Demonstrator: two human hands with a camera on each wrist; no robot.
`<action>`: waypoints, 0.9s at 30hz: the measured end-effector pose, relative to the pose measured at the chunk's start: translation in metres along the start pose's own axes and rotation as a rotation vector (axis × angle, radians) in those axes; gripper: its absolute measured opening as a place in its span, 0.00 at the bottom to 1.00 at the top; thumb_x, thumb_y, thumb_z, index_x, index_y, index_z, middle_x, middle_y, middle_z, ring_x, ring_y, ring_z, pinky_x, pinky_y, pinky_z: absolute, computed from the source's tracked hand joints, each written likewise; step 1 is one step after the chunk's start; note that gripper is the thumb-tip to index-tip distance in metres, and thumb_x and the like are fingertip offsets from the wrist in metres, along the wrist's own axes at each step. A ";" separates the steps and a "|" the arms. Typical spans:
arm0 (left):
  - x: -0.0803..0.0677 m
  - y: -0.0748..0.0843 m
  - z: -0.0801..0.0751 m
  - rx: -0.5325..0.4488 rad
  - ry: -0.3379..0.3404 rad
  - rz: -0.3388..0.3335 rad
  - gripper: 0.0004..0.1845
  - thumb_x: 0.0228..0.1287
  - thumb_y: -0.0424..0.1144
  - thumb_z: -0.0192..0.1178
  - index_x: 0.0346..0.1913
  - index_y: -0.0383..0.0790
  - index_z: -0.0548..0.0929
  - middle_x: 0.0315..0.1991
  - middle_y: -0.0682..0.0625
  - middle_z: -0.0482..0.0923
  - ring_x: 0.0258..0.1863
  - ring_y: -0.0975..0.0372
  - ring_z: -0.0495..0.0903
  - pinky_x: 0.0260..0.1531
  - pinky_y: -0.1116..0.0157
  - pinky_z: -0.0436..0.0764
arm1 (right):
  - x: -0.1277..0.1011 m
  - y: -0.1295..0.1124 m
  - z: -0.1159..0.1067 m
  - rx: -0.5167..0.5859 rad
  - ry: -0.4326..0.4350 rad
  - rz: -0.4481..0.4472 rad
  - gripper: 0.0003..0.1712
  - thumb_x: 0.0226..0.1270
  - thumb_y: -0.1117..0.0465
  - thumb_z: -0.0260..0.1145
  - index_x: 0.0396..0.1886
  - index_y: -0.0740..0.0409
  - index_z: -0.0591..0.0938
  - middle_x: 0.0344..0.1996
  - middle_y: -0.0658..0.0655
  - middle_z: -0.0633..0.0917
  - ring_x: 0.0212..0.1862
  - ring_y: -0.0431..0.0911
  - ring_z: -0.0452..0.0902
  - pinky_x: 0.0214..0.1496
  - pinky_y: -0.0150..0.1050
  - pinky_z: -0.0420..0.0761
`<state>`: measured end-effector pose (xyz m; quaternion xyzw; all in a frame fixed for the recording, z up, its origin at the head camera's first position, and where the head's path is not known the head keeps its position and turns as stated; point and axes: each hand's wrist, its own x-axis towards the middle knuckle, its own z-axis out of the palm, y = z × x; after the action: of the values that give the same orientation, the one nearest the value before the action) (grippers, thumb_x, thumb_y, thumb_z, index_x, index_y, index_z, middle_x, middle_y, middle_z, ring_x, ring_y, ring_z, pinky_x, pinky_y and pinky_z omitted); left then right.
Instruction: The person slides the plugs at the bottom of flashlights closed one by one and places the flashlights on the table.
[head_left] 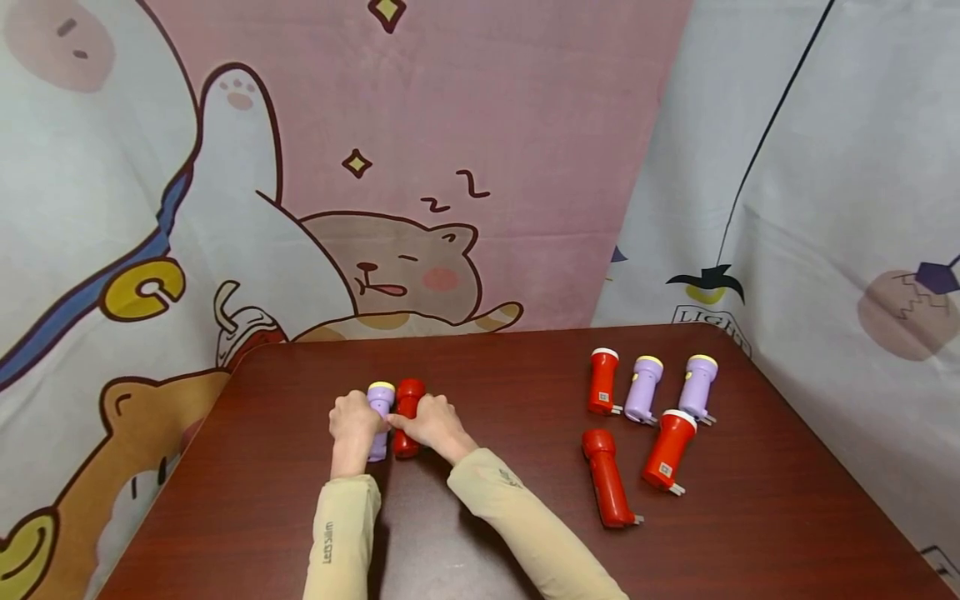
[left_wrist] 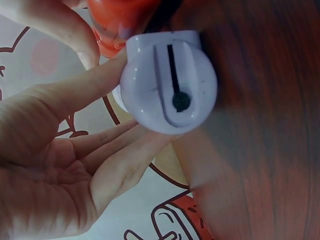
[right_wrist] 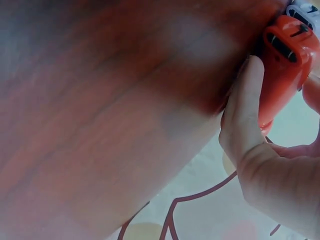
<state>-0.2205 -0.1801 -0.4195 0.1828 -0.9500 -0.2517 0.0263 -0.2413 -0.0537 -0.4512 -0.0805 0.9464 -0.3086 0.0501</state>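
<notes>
A: From my end, how do I handle this pair well?
B: I'd keep the purple flashlight (head_left: 380, 399) and the red flashlight (head_left: 408, 406) level, wide heads far, with a light grip so neither rolls; they sit side by side, left of the middle of the table (head_left: 262, 500)
A: And the fingers?
B: From here I see the left hand (head_left: 352, 422) pinch the purple one, thumb right, fingers left; the right hand (head_left: 435, 423) grips the red one, thumb across it; both spans look narrow
</notes>
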 end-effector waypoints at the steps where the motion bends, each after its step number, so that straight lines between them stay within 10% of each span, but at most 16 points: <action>1: 0.000 0.000 0.000 -0.001 -0.001 -0.003 0.26 0.37 0.36 0.75 0.39 0.22 0.79 0.38 0.25 0.79 0.37 0.36 0.80 0.34 0.46 0.80 | 0.000 0.000 -0.001 -0.011 0.006 -0.001 0.32 0.54 0.35 0.66 0.27 0.62 0.79 0.19 0.56 0.77 0.19 0.47 0.74 0.20 0.36 0.72; 16: -0.001 -0.002 -0.003 0.007 -0.005 0.015 0.25 0.38 0.37 0.76 0.38 0.23 0.79 0.37 0.26 0.79 0.36 0.36 0.80 0.35 0.47 0.80 | -0.006 0.005 -0.028 -0.164 0.100 -0.074 0.32 0.58 0.38 0.65 0.38 0.65 0.78 0.28 0.64 0.84 0.29 0.56 0.83 0.26 0.44 0.80; 27: 0.000 -0.001 -0.001 0.008 -0.015 -0.004 0.25 0.38 0.38 0.77 0.37 0.24 0.79 0.36 0.27 0.80 0.35 0.37 0.80 0.34 0.48 0.80 | -0.029 0.028 -0.089 -0.271 0.210 -0.091 0.30 0.59 0.39 0.64 0.39 0.64 0.76 0.27 0.63 0.84 0.29 0.59 0.83 0.23 0.46 0.77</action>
<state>-0.2197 -0.1818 -0.4192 0.1828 -0.9509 -0.2492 0.0180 -0.2291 0.0249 -0.3951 -0.0967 0.9748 -0.1869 -0.0743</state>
